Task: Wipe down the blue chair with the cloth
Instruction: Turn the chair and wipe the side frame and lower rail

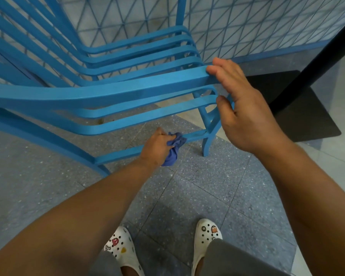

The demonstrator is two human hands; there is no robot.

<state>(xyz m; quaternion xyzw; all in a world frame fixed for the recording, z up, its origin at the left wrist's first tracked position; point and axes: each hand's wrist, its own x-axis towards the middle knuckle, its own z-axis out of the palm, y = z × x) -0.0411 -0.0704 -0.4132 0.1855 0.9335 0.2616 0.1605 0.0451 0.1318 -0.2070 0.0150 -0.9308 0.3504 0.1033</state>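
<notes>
Nearest the camera, two white perforated clogs with small coloured charms stand on the grey speckled tile floor, below grey shorts. Beyond them the left hand has its fingers curled round a crumpled blue-purple cloth and holds it against the low side rail of the blue slatted wooden chair, near the front leg; that rail runs lengthwise from lower left to upper right. The right hand grips the front end of the chair's broad armrest, fingers over the top and thumb beneath. The chair's long slats run from the backrest at upper left toward the front edge at right. Farther off, a black flat table base with a black post sits on the floor just right of the chair, and a blue triangle-patterned mesh panel stands behind.
</notes>
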